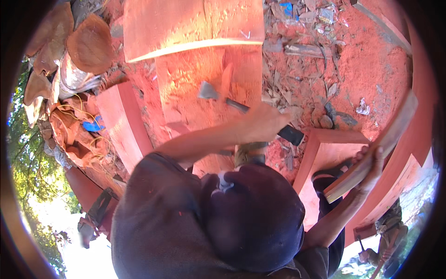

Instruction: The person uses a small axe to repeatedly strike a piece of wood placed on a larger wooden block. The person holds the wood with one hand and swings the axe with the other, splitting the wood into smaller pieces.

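We are finding the long, gently curved strip of brown wood (395, 126) on the right side of the view, where the right hand (371, 169) is wrapping around it near its middle, fingertips showing on the strip's left side. Its long axis is slanting from a lower-left end up toward the right. The left hand (268, 122) is standing well apart to the left, closing around a dark-handled hand tool with a grey metal blade (238, 106). We are judging the key relation to be this: the tool's butt is pointing down and right, on the strip's side of the left hand, while the blade is facing away, up and left. So the two long axes are running crosswise, and the right hand is clearly the nearer one. Beneath the blade a broad, reddish slab of wood (167, 28) is lying (whether the blade is touching it, we cannot tell). Just left of the strip, a squared, reddish block of timber (337, 136) is sitting close to the right hand. Farther out, we are seeing a long, reddish plank (123, 121) at left, a pile of rounded brown log pieces (90, 44) at upper left, and orange-red, chip-strewn ground (362, 69) spreading between the timbers.
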`<state>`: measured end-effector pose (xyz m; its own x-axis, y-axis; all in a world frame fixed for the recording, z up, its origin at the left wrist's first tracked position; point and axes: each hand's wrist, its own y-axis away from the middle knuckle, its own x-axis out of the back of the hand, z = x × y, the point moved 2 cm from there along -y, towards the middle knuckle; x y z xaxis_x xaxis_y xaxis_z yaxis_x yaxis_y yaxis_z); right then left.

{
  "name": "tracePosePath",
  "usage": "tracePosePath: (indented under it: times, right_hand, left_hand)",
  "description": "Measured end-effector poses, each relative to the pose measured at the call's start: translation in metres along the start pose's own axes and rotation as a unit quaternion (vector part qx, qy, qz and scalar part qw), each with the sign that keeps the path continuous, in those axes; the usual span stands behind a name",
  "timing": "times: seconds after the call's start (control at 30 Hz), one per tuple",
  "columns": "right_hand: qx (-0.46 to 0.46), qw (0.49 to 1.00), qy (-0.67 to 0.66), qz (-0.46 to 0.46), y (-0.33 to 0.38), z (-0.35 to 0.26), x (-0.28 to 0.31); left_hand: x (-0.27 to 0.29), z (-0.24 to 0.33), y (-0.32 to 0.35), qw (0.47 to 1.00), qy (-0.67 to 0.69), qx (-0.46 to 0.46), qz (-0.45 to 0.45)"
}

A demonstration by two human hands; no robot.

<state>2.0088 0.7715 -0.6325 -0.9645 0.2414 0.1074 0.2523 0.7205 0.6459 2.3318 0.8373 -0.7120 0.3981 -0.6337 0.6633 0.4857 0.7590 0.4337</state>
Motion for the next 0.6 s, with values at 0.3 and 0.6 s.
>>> tracePosePath:
  times: [0.3,0.6]
  right_hand:
    - [-0.017,1.000,0.022,-0.005,-0.006,0.024,0.001]
    - [0.110,0.992,-0.034,-0.048,0.001,0.003,-0.008]
  left_hand:
    - [0.048,-0.071,0.162,0.929,-0.004,0.335,0.158]
    - [0.049,0.032,0.021,0.978,0.120,-0.002,0.172]
